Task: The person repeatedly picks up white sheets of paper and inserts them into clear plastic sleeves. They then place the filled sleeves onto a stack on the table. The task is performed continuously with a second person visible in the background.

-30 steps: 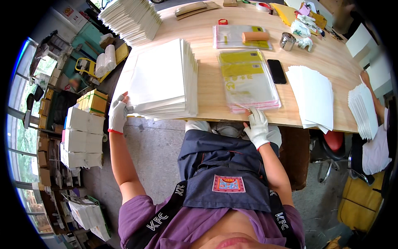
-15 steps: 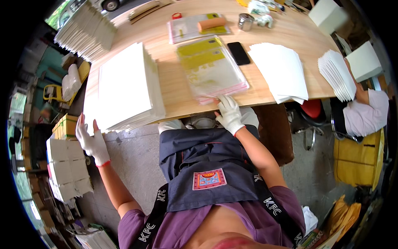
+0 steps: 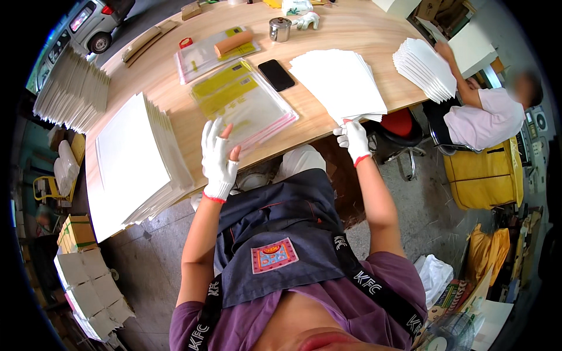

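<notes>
Hands have been shifted toward the right in the head view, compared with the earlier pictures: the right hand point(image 3: 354, 140) has been moved off the near edge of the clear plastic bags point(image 3: 249, 105) and brought to the near edge of the fanned white sheets point(image 3: 336, 85), while the left hand point(image 3: 218, 162) has been drawn away from the side of the tall paper stack point(image 3: 132, 158) and is now held in front of the bags. By this, the work seems to have been carried over to the white sheets, which are laid on the desk point(image 3: 348, 22) at its near edge, to the right of the black phone point(image 3: 276, 75). No change can be made out in either pile. The left fingers are spread and released, with nothing held; whether the bags are brushed by them cannot be told. The right fingers are partly curled at the edge of the sheets, but their tips are too poorly shown for a pinch to be confirmed. The lower bags and sheets are covered by those on top. A co-worker's hand point(image 3: 444, 51) is seen by a second fan of sheets point(image 3: 424, 69), its hold unclear. The far side of the desk is cut off by the upper rim.
</notes>
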The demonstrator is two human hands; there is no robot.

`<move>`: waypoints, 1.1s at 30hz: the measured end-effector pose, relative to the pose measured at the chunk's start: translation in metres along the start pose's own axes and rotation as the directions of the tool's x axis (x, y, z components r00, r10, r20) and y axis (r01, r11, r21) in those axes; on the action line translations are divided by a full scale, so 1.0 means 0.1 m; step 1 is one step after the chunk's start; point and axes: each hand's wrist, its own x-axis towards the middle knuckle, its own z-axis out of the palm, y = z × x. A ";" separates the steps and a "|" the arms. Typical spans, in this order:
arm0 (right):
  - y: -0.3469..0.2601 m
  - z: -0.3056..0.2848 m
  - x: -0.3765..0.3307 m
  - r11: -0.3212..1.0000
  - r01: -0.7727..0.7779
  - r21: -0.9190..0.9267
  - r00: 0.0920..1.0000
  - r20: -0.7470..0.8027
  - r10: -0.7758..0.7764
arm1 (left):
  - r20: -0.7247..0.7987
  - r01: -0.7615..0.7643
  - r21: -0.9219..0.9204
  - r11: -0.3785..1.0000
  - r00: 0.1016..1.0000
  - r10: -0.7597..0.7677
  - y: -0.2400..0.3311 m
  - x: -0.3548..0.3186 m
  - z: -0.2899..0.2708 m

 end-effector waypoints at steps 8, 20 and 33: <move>-0.08 -0.21 0.49 0.738 -0.402 0.542 0.916 0.223 0.334 | 0.560 -0.160 0.295 0.942 0.827 -0.035 -0.46 -0.17 0.57; 0.26 -0.28 0.13 0.853 -0.488 0.183 0.824 0.418 0.382 | 0.503 -0.168 0.395 0.903 0.862 -0.059 -0.74 -0.26 0.64; 0.23 -0.64 -0.28 0.803 0.052 0.594 0.985 0.100 -0.138 | 0.526 -0.035 0.433 0.901 0.821 -0.221 -0.65 -0.05 0.63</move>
